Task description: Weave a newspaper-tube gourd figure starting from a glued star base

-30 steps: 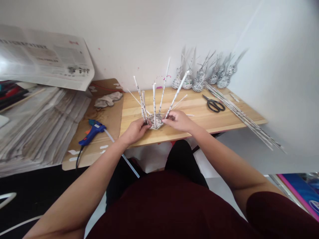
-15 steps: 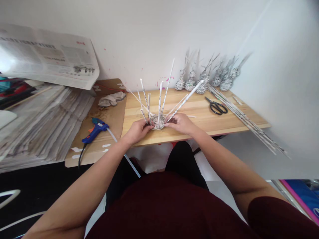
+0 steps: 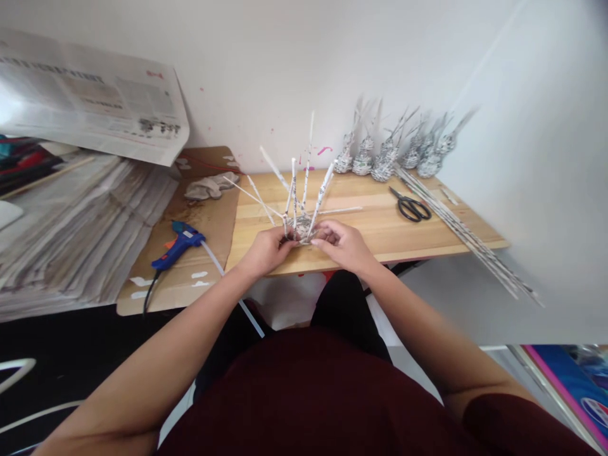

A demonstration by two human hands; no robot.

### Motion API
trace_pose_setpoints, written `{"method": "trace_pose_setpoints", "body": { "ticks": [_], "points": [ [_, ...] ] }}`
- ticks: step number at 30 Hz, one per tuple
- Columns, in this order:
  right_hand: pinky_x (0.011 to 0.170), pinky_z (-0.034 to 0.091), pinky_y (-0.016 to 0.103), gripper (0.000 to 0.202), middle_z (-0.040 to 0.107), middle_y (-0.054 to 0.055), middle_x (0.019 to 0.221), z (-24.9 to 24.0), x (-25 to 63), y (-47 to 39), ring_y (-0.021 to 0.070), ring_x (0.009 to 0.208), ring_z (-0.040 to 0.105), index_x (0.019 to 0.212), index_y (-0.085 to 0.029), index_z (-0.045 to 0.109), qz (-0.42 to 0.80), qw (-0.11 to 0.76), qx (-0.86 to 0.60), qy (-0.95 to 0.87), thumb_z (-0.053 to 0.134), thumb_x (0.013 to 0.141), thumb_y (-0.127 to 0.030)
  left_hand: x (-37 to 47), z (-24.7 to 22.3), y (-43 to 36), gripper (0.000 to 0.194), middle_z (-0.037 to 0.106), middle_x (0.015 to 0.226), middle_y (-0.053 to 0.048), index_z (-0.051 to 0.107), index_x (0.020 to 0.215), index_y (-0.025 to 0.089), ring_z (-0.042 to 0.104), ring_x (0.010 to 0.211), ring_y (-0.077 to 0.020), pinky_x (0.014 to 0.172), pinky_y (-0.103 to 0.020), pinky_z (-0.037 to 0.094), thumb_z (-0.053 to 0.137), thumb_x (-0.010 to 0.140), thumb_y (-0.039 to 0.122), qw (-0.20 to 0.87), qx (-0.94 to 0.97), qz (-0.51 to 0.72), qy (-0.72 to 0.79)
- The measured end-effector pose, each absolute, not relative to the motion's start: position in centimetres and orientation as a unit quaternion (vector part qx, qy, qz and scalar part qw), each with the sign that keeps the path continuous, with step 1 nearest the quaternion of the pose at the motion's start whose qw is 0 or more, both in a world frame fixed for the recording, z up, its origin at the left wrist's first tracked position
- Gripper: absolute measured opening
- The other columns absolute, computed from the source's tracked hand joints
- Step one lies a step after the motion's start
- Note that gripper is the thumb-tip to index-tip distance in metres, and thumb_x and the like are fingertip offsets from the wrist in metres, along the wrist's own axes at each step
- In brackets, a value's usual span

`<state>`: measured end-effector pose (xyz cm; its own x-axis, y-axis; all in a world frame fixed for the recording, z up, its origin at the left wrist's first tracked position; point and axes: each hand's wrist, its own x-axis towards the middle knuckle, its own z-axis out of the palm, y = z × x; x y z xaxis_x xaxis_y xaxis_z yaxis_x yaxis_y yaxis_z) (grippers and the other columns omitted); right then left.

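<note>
A small round base woven from rolled paper (image 3: 303, 229) rests near the front edge of the wooden table (image 3: 370, 234), with several paper sticks (image 3: 294, 190) rising and fanning out from it. My left hand (image 3: 270, 250) is closed on the base's left side, thumb at the front rim. On the right side, my right hand (image 3: 344, 244) has its fingers bent around the rim and the foot of a stick, with its thumb at the front. What lies exactly between the fingertips is partly hidden.
Black scissors (image 3: 413, 208) and long paper sticks (image 3: 470, 237) lie at the right. Several woven gourd-like shapes (image 3: 382, 166) stand by the wall. A blue glue gun (image 3: 178, 244), a grey glove (image 3: 211, 186), stacked newspapers (image 3: 90, 234) and a raised newspaper sheet (image 3: 104, 101) are on the left.
The woven base has turned between my hands, so the sticks point in different directions. My right hand no longer has the long slanting stick at its fingertips. The view has shifted slightly.
</note>
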<state>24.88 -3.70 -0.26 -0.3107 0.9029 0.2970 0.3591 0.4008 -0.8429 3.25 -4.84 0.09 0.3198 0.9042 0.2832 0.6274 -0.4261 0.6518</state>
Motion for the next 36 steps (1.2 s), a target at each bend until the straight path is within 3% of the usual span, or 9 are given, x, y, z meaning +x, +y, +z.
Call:
{"method": "trace_pose_setpoints", "body": {
  "ticks": [4,13,19,24,31,36],
  "points": [
    [0.064,0.045,0.026,0.017,0.068,0.001,0.075,-0.5,24.4,-3.7,0.0132,0.065,0.058,0.088,-0.018,0.07,0.344,0.399,-0.417,-0.741,0.065,0.081,-0.032,3.5,0.0,-4.9,0.011,0.066,0.073,0.001,0.066,0.086,0.018,0.058,0.067,-0.0144,0.068,-0.026,0.044,0.056,0.085,0.023,0.204,0.779,0.321,0.498],
    [0.064,0.046,0.026,0.015,0.069,0.002,0.077,-0.4,25.3,-3.4,0.0141,0.065,0.06,0.09,-0.018,0.068,0.34,0.39,-0.414,-0.749,0.062,0.082,-0.03,3.6,-0.1,-5.1,0.012,0.067,0.074,0.0,0.066,0.086,0.019,0.058,0.065,-0.0146,0.067,-0.027,0.045,0.056,0.085,0.025,0.209,0.768,0.325,0.51],
    [0.068,0.048,0.028,0.019,0.07,0.003,0.081,0.3,25.0,-1.2,0.0146,0.067,0.061,0.096,-0.019,0.07,0.269,0.413,-0.467,-0.734,0.063,0.082,-0.031,3.6,-0.2,-4.9,0.011,0.069,0.078,-0.001,0.066,0.086,0.019,0.06,0.069,-0.0155,0.071,-0.027,0.046,0.056,0.085,0.024,0.196,0.782,0.327,0.494],
    [0.071,0.047,0.03,0.01,0.07,0.003,0.079,0.3,23.7,-0.2,0.0167,0.07,0.062,0.077,-0.019,0.07,0.215,0.369,-0.484,-0.764,0.069,0.078,-0.03,3.6,-0.2,-4.9,0.012,0.07,0.081,-0.002,0.067,0.086,0.019,0.063,0.072,-0.0166,0.071,-0.028,0.046,0.055,0.085,0.022,0.19,0.787,0.324,0.489],
    [0.068,0.05,0.029,0.014,0.071,0.001,0.077,-0.9,24.2,0.1,0.0163,0.068,0.064,0.085,-0.021,0.069,0.306,0.419,-0.501,-0.693,0.062,0.083,-0.033,3.6,-0.3,-5.2,0.011,0.071,0.083,-0.003,0.066,0.088,0.019,0.065,0.077,-0.0181,0.075,-0.029,0.048,0.056,0.086,0.025,0.2,0.78,0.335,0.49],
    [0.069,0.048,0.031,0.014,0.07,0.002,0.073,-0.1,24.1,-0.1,0.0184,0.069,0.064,0.077,-0.02,0.067,0.242,0.402,-0.513,-0.719,0.064,0.082,-0.033,3.8,-0.4,-5.2,0.011,0.07,0.083,-0.003,0.066,0.087,0.02,0.064,0.077,-0.018,0.076,-0.029,0.048,0.055,0.087,0.023,0.194,0.785,0.329,0.488]
  ]
}}
